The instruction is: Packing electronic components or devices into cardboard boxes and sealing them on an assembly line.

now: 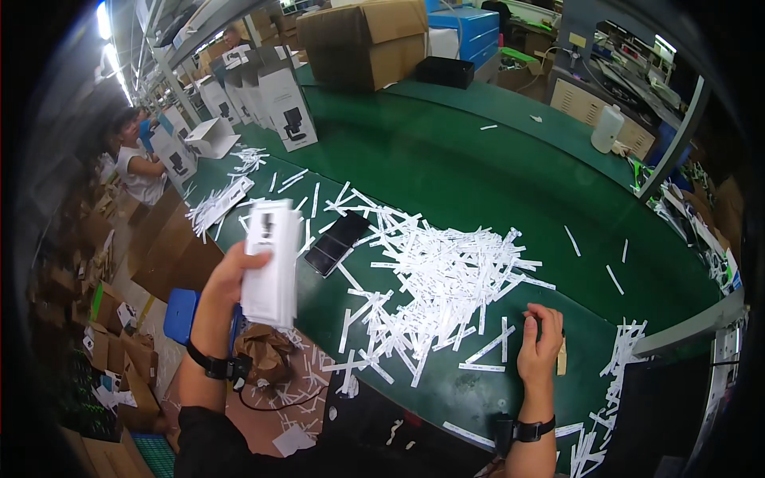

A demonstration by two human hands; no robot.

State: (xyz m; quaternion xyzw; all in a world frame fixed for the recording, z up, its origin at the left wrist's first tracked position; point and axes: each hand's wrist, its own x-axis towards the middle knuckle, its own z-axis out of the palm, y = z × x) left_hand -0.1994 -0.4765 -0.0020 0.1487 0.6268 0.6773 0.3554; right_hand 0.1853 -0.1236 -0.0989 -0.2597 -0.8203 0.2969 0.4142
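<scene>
My left hand (235,269) grips a thick stack of white folded leaflets (271,275) with a dark product picture on the top one. The thumb lies across its front, and the stack is upright above the bench's near left edge. Over at the right, my right hand (540,342) is by the green bench top with nothing in it, its fingers loosely bent and apart. A small tan strip (562,357) lies beside it. Between my hands spreads a large heap of narrow white paper strips (446,275). A black phone (338,241) lies at the heap's left.
White product boxes (287,107) stand at the far left, near another person (142,163). Behind the bench are a large cardboard box (362,44), a black tray (445,72) and a white plastic bottle (607,129). A crumpled brown paper bag (263,353) is below the left edge.
</scene>
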